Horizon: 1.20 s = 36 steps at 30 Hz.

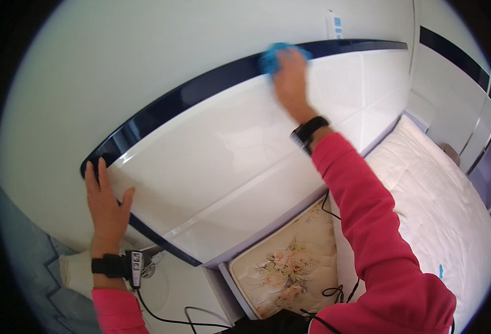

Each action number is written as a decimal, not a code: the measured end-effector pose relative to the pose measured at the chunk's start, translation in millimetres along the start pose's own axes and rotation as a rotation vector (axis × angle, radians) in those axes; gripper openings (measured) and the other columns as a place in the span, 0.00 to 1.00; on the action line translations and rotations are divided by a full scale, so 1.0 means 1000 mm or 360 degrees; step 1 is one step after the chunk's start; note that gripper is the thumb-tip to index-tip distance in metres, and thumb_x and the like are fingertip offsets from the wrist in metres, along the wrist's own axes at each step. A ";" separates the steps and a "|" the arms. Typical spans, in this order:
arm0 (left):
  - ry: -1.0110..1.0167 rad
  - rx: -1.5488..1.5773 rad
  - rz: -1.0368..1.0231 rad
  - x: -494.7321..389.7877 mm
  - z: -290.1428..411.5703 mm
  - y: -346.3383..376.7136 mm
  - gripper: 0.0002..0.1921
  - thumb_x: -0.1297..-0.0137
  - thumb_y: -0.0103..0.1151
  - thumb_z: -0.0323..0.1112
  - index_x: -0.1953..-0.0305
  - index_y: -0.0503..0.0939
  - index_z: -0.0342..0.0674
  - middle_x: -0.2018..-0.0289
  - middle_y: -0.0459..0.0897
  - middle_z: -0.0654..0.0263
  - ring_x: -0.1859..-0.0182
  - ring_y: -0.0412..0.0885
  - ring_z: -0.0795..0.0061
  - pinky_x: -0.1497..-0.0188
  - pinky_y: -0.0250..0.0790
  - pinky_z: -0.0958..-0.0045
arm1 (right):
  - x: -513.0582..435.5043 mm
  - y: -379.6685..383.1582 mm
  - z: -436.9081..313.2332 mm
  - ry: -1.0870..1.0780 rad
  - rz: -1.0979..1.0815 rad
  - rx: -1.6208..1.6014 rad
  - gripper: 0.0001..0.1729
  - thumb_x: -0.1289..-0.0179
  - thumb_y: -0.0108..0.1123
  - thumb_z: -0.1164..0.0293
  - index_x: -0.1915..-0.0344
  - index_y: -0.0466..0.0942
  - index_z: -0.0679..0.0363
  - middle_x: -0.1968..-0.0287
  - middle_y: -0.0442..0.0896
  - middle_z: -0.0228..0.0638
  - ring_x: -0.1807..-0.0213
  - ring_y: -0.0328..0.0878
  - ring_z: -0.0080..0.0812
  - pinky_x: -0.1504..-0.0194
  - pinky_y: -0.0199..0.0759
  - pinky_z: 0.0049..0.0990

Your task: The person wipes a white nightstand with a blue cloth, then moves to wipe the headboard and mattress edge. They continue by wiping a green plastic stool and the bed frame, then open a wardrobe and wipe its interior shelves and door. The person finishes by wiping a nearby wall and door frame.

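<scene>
A glossy white bed headboard [245, 137] with a dark blue top band [195, 94] stands against the wall. My right hand [291, 79] presses a blue cloth [273, 60] on the band, right of the middle; hand and cloth are a little blurred. At the headboard's left corner, my left hand [107, 200] lies with fingers apart, its fingertips on the dark band and nothing held. Both wrists wear black straps with a small device, and a black cable runs from the left one.
Below the headboard lie a floral mattress [283, 267] and a white quilted pad [429, 208]. A white bedside cabinet [178, 292] and a lampshade [74, 271] are at lower left, beside a blue-grey curtain [28, 250]. Black cables cross the mattress. A wardrobe [450, 83] stands at right.
</scene>
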<state>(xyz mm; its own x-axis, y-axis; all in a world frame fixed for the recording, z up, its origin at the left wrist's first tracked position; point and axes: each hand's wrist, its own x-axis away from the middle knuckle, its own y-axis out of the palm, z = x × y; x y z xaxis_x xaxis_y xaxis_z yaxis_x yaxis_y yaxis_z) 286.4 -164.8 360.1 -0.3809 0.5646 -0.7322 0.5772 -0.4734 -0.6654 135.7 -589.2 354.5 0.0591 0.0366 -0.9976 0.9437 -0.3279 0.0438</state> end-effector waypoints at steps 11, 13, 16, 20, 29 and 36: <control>0.0192 -0.0661 0.0115 -0.007 -0.033 0.025 0.45 0.38 0.60 0.59 0.27 0.51 0.48 0.31 0.55 0.44 0.35 0.66 0.46 0.39 0.71 0.57 | 0.040 -0.013 0.158 0.0011 0.0000 -0.0266 0.15 0.43 0.47 0.78 0.56 0.73 0.72 0.56 0.76 0.59 0.52 0.70 0.60 0.48 0.61 0.52; 0.0182 -0.0648 0.0072 -0.010 -0.035 0.032 0.45 0.38 0.59 0.61 0.27 0.52 0.47 0.31 0.55 0.43 0.36 0.68 0.46 0.41 0.73 0.58 | 0.088 -0.006 0.170 0.0296 -0.0011 0.0185 0.17 0.43 0.48 0.78 0.53 0.73 0.72 0.52 0.75 0.61 0.51 0.70 0.62 0.46 0.62 0.51; 0.0148 -0.0536 0.0037 -0.011 -0.031 0.035 0.45 0.38 0.59 0.62 0.27 0.52 0.45 0.32 0.55 0.41 0.36 0.68 0.45 0.41 0.72 0.57 | 0.170 -0.021 0.124 0.0464 -0.0132 -0.0046 0.25 0.44 0.52 0.78 0.43 0.69 0.68 0.40 0.68 0.57 0.41 0.65 0.59 0.38 0.59 0.47; 0.0165 -0.0656 0.0101 -0.009 -0.018 0.034 0.47 0.39 0.59 0.63 0.27 0.52 0.44 0.31 0.55 0.41 0.33 0.64 0.44 0.38 0.69 0.55 | 0.239 -0.059 -0.022 0.0588 -0.0245 -0.0311 0.38 0.48 0.57 0.81 0.35 0.58 0.76 0.29 0.52 0.62 0.28 0.48 0.64 0.27 0.40 0.52; 0.0119 -0.0627 0.0042 -0.007 0.000 0.030 0.49 0.40 0.60 0.62 0.27 0.49 0.40 0.32 0.52 0.36 0.33 0.62 0.41 0.38 0.68 0.54 | 0.257 -0.052 0.079 0.0993 -0.0181 -0.0185 0.39 0.43 0.55 0.83 0.32 0.52 0.75 0.31 0.57 0.54 0.30 0.54 0.54 0.28 0.47 0.39; 0.0112 -0.0631 0.0064 -0.008 -0.003 0.039 0.49 0.40 0.60 0.62 0.28 0.50 0.39 0.33 0.53 0.35 0.33 0.62 0.40 0.39 0.69 0.56 | 0.356 -0.077 0.066 0.1573 -0.0289 0.0031 0.12 0.37 0.47 0.76 0.55 0.69 0.73 0.54 0.74 0.57 0.50 0.66 0.61 0.46 0.59 0.48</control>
<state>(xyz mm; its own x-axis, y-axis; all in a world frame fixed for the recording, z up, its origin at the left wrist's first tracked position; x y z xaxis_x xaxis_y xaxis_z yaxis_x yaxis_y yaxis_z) 313.9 -186.2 340.4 -0.3100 0.6027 -0.7353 0.8297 -0.2061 -0.5188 62.9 -613.6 -7.6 0.1669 0.8520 -0.4962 0.9603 -0.2546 -0.1142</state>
